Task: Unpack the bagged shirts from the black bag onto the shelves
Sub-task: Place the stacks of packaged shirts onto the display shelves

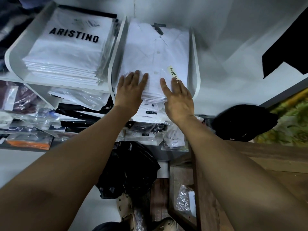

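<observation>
You are pressing both hands flat on the stack of bagged shirts [155, 52], which is lying in the right-hand shelf compartment [193, 52].

Your left hand [130, 89] is lying on the stack's near left corner. Its fingers [141, 79] are straight and close together, gripping nothing. Your right hand [179, 100] is resting on the near right part. Its fingers [164, 85] are straight and slightly spread, also gripping nothing.

Between the two sets of fingertips, the top shirt's button line is showing. A pale handwritten label [172, 71] is sitting just beyond your right fingertips and partly under them; its writing cannot be read.

To the left of your left fingers, past a white divider [117, 52], a second stack printed ARISTINO [70, 47] is filling the neighbouring compartment. Below your wrists, more bagged garments [150, 114] are crowding the lower shelves.

The black bag [131, 169] is lying crumpled on the floor, well back from your fingers and between your forearms. A wooden counter [275, 164] is running beneath your right forearm.
</observation>
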